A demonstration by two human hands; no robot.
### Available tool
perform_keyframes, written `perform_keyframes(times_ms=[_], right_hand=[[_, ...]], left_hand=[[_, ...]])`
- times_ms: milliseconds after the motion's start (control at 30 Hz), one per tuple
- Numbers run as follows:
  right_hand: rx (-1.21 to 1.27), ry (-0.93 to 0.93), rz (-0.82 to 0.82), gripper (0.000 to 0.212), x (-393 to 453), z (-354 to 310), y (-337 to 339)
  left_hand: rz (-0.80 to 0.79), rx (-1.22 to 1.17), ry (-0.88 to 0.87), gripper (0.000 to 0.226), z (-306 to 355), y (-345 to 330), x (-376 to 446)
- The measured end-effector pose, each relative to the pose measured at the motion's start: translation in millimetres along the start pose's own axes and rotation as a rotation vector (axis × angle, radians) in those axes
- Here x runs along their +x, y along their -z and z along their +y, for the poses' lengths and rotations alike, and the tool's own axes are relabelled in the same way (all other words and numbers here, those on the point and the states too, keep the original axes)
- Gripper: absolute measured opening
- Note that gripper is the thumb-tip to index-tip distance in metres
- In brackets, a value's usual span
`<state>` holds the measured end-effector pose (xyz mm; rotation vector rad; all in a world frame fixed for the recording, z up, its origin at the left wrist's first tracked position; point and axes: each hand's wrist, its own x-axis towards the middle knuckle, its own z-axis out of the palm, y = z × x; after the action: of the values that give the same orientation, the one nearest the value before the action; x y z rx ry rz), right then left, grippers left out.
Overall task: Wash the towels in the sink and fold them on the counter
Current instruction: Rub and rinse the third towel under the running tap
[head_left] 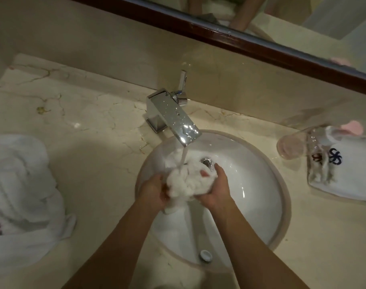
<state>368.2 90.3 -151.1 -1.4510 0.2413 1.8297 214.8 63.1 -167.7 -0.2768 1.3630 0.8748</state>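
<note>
**Towel bunched under running water**

Towel (188,182), white and wet, crumpled into a ball over the sink (259,195), just under the spout. Held between both hands above the basin, clear of the basin floor. Struck on top by the stream (183,158) falling from the faucet (173,117). Gripped at its left side by the left hand (152,191), fingers curled in and partly buried in the cloth. Cupped at its right side by the right hand (216,187), fingers wrapped round the far edge, one fingertip showing through the folds. A loose end of cloth hanging below the left hand.

Below the bundle, a white round basin set into a marble counter (90,122). Drain (207,162) just behind the towel, near the right fingertips. Overflow hole (205,255) on the near wall, between the forearms. Faucet chrome and square, angled down toward the basin, lever (183,80) raised behind it.

On the counter at left, well apart from the sink, a white pile (21,195) of towels, rumpled, with some red stitching at its near edge. At right, a folded white cloth (348,170) with a dark blue emblem, a tipped glass (292,146) lying against it, something pink (353,127) behind. Along the top, a dark wooden mirror frame (250,44), arms reflected above it
</note>
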Motion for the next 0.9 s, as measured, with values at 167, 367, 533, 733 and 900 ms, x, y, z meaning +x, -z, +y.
perform_keyframes(times_ms=[167, 367, 533, 733, 900], right_hand=[[-0.068, -0.166, 0.018, 0.023, -2, 27, 41], [-0.430, -0.210, -0.298, 0.039, -21, 13, 57], [-0.840, -0.211, -0.248, 0.028, -30, -6, 48], [-1.405, 0.012, -0.104, 0.037, 5, -12, 33], [-1.065, 0.300, 0.056, 0.026, 1, 6, 30]], left_hand=[[-0.177, 0.279, 0.227, 0.048, -18, -5, -8], [-0.059, 0.795, -0.097, 0.082, 2, 0, 4], [0.065, 1.576, -0.783, 0.051, 24, -35, -19], [-0.101, 1.396, -0.949, 0.056, 33, -52, -8], [0.013, 1.285, -0.872, 0.046, 29, -34, 5]])
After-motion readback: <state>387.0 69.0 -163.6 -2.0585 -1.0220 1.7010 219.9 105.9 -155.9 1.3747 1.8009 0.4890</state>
